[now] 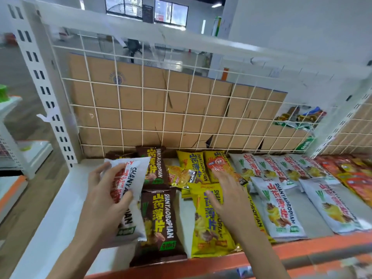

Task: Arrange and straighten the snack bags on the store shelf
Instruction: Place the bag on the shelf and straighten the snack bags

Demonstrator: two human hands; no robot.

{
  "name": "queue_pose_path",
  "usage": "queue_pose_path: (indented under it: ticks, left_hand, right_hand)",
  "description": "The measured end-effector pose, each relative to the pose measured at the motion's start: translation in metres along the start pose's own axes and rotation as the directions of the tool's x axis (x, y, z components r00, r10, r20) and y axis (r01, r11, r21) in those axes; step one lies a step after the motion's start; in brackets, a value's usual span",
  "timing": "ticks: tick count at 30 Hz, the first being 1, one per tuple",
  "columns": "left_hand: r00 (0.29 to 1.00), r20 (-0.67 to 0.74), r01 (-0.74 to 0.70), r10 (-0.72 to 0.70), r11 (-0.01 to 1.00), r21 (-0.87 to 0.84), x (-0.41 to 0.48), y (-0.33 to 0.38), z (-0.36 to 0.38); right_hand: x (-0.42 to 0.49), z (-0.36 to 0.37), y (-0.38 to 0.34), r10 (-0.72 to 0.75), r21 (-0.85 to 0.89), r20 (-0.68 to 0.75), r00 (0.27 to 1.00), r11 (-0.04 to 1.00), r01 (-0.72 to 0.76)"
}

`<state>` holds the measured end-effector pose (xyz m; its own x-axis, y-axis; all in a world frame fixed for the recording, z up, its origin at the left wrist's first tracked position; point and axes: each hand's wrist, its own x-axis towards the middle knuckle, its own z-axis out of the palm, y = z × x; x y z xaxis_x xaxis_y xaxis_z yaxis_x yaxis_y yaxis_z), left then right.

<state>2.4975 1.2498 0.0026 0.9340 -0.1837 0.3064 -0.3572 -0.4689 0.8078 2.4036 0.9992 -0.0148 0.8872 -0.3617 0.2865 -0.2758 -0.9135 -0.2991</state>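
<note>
My left hand point(104, 196) grips a white snack bag point(131, 178) with red lettering, lifted above the left end of the white shelf point(60, 202). Under it lie two brown bags, one at the front point(159, 226) and one at the back point(155, 168). My right hand point(227, 190) is spread flat over a yellow bag point(209, 226), its fingertips touching a small orange packet point(218, 165). More yellow bags point(193, 166) lie behind. White bags point(275, 204) lie in rows to the right.
A white wire grid point(161, 109) with cardboard behind it closes the shelf's back. An orange front rail point(302, 250) runs along the near edge. Red and orange packets point(354, 174) fill the far right. A slotted upright post point(40, 81) stands at the left.
</note>
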Motion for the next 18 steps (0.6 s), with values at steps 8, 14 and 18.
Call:
queue_pose_path:
  ticks: [8,14,18]
  left_hand:
    - [0.987,0.034,-0.155,0.157,0.987,-0.053,-0.005,0.058,0.055]
    - [0.983,0.067,-0.17,0.172,0.985,-0.044,-0.016,0.101,0.12]
    - [0.977,0.089,-0.193,0.195,0.981,-0.036,-0.027,0.13,0.166]
  right_hand:
    - [0.001,-0.027,0.059,0.022,0.019,0.006,1.0,1.0,-0.022]
    - [-0.006,-0.056,0.127,0.038,0.054,-0.006,0.999,0.998,-0.038]
    - [-0.013,-0.076,0.176,0.032,0.028,-0.001,0.999,0.999,-0.032]
